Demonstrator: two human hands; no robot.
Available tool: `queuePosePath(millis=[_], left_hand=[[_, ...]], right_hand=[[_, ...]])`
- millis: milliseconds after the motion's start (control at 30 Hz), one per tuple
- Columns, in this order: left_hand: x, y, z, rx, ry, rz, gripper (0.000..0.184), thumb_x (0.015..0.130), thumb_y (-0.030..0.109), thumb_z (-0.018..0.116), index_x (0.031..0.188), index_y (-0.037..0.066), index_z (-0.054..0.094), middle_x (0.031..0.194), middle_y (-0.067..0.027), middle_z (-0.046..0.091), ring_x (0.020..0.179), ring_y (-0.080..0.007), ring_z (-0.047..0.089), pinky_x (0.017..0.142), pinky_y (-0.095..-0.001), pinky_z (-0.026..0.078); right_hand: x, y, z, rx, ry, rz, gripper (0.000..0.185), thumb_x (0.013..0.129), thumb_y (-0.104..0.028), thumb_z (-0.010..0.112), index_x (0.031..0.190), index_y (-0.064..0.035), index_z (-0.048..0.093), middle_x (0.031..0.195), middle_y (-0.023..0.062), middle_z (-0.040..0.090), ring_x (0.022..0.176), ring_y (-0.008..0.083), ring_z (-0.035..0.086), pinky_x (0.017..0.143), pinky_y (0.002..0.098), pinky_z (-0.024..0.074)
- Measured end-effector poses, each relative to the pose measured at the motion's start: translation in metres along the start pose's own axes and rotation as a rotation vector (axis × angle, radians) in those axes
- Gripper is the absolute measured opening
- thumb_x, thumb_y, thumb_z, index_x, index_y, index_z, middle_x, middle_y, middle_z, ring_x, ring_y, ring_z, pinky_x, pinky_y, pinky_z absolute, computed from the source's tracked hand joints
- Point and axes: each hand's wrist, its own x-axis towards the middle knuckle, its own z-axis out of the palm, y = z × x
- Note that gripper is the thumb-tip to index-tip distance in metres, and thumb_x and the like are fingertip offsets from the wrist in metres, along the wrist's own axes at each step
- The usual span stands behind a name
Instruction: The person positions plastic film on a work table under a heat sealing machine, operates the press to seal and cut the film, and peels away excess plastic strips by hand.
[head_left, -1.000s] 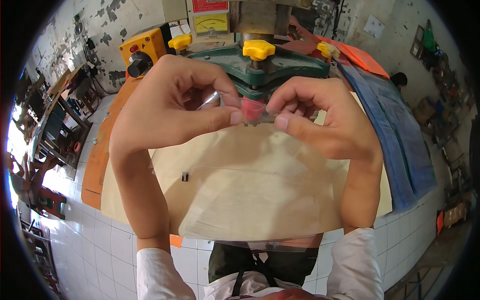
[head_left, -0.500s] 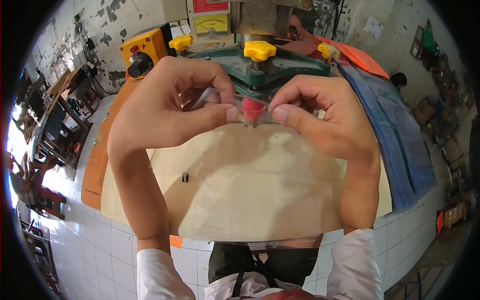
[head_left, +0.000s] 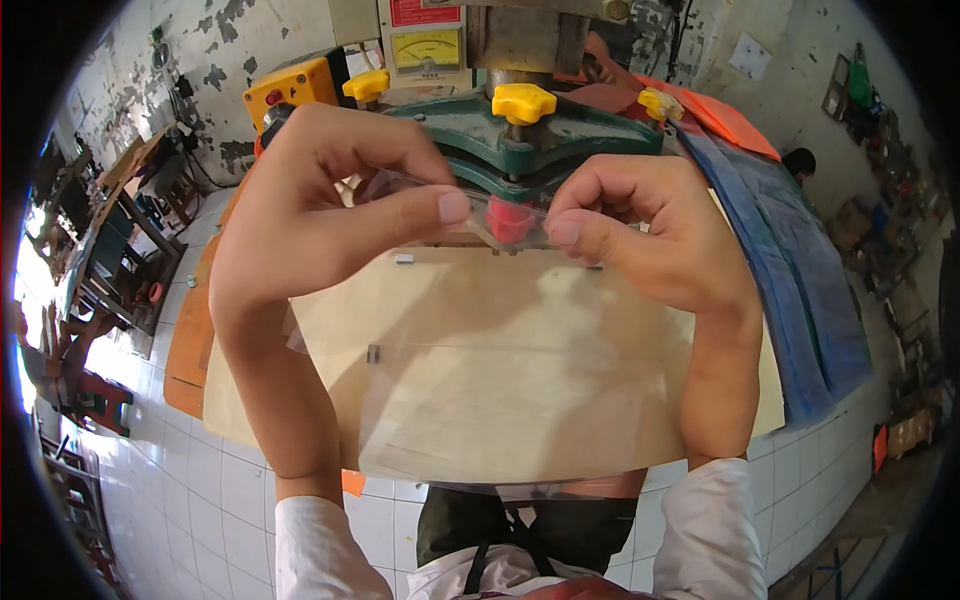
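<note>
A clear plastic sheet [head_left: 474, 222] spans the space between my two hands, above a pale cream board. My left hand [head_left: 330, 205] has its thumb and forefinger closed on the sheet's upper left part. On the other side, my right hand [head_left: 640, 225] pinches its upper right part between thumb and bent fingers. Clear film [head_left: 510, 410] also shows over the front of the board [head_left: 720, 390]; I cannot tell whether it is the same sheet. A small dark clip-like piece [head_left: 374, 353] shows at the board's left, seemingly through film. Behind the sheet is a red knob-like part [head_left: 510, 220].
Directly beyond my hands stands a machine with a dark green bracket [head_left: 590, 125] and yellow knobs [head_left: 524, 103]. A yellow control box [head_left: 300, 85] is at back left. Blue material [head_left: 790, 300] and orange material [head_left: 725, 120] lie along the right side.
My left hand has shifted slightly left and up, and its fingers have moved on the plastic. The clear film spreads further left over the board. My right hand has barely moved.
</note>
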Motion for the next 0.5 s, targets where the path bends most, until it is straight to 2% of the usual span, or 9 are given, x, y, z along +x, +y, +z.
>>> queuePosePath(millis=[67,133,267,300,433,500], left_hand=[[-0.002,0.001,-0.005,-0.081,0.030,-0.047,0.012,0.086,0.009,0.075,0.082,-0.002,0.072,0.069,0.0006,0.064,0.061,-0.0025,0.049,0.053,-0.0216,0.036],[-0.005,0.001,-0.010,-0.111,0.038,-0.071,0.013,0.085,0.009,0.075,0.082,-0.002,0.071,0.070,-0.0005,0.065,0.063,-0.0035,0.051,0.055,-0.0215,0.037],[-0.011,0.004,-0.020,-0.140,0.077,-0.089,0.013,0.083,0.009,0.075,0.080,-0.002,0.070,0.071,-0.0027,0.066,0.065,-0.0066,0.056,0.060,-0.0216,0.041],[-0.012,0.007,-0.023,-0.168,0.086,-0.152,0.013,0.082,0.010,0.076,0.079,-0.002,0.070,0.072,-0.0037,0.067,0.065,-0.0083,0.059,0.061,-0.0222,0.044],[-0.018,0.004,-0.030,-0.149,0.118,-0.151,0.015,0.081,0.013,0.076,0.080,-0.001,0.071,0.071,-0.0036,0.066,0.064,-0.0091,0.058,0.061,-0.0228,0.044],[-0.020,0.001,-0.030,-0.086,0.209,-0.156,0.018,0.077,0.016,0.074,0.073,0.000,0.066,0.067,-0.0038,0.061,0.057,-0.0087,0.054,0.052,-0.0225,0.037]], right_hand=[[0.000,-0.001,-0.002,0.033,-0.001,-0.006,0.017,0.090,-0.014,0.071,0.091,0.0026,0.070,0.075,-0.0014,0.064,0.067,0.0034,0.052,0.057,0.0220,0.0412],[0.000,-0.003,-0.006,0.009,-0.050,0.037,0.013,0.093,-0.010,0.070,0.093,0.0025,0.066,0.079,-0.0006,0.063,0.071,0.0055,0.056,0.064,0.0215,0.0461],[-0.001,0.000,-0.008,0.025,-0.042,0.008,0.014,0.093,-0.011,0.069,0.093,0.0026,0.066,0.079,-0.0001,0.063,0.071,0.0058,0.056,0.064,0.0218,0.0466],[0.000,0.001,-0.008,0.058,-0.036,0.009,0.013,0.092,-0.011,0.070,0.092,0.0023,0.068,0.078,-0.0004,0.065,0.070,0.0051,0.056,0.063,0.0216,0.0459],[0.001,0.006,-0.013,0.064,-0.035,0.026,0.013,0.091,-0.011,0.071,0.092,0.0018,0.070,0.076,-0.0011,0.065,0.068,0.0042,0.056,0.061,0.0212,0.0450],[0.001,0.007,-0.016,0.049,-0.037,0.030,0.012,0.091,-0.011,0.071,0.092,0.0015,0.069,0.076,-0.0014,0.065,0.068,0.0041,0.056,0.061,0.0213,0.0448]])
